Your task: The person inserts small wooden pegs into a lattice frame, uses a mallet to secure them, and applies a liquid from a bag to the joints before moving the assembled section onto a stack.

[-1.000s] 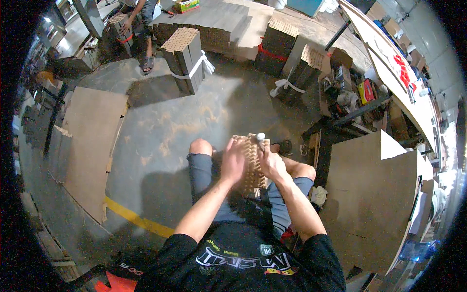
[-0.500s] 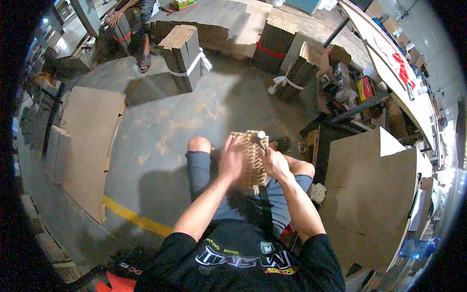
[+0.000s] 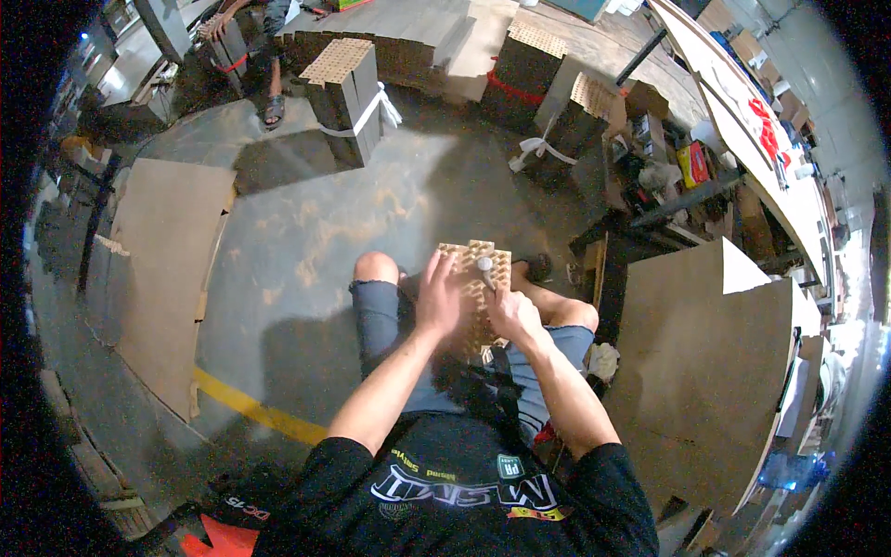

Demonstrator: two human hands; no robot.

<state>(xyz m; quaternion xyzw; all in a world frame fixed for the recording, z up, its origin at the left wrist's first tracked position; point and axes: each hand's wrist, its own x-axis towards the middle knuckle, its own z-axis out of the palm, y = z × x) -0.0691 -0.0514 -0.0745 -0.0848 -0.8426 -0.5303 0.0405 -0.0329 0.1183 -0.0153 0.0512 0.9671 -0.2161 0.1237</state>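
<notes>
Between my knees stands a bundle of thin boards (image 3: pixel 479 249), its tan toothed ends facing up. My left hand (image 3: pixel 440 302) lies along the bundle's left side, fingers stretched out and slightly blurred. Closed over the right part of the bundle, my right hand (image 3: pixel 513 316) grips a hammer-like tool (image 3: pixel 485 265) with a round pale head. That head is over the toothed ends, beyond my fingers; most of the handle is hidden in my hand. I cannot tell whether the head touches the boards.
A bundle with a white tie (image 3: pixel 345 102) stands ahead, with a red-tied bundle (image 3: pixel 524 79) and another white-tied bundle (image 3: pixel 575 121) further right. Large brown sheets lie left (image 3: pixel 167 269) and right (image 3: pixel 705 371). Another person's sandalled foot (image 3: pixel 274 111) is at far left.
My right hand and the tool have moved left, taking the round head from the bundle's right edge to over its toothed ends. My left hand stays along the left side.
</notes>
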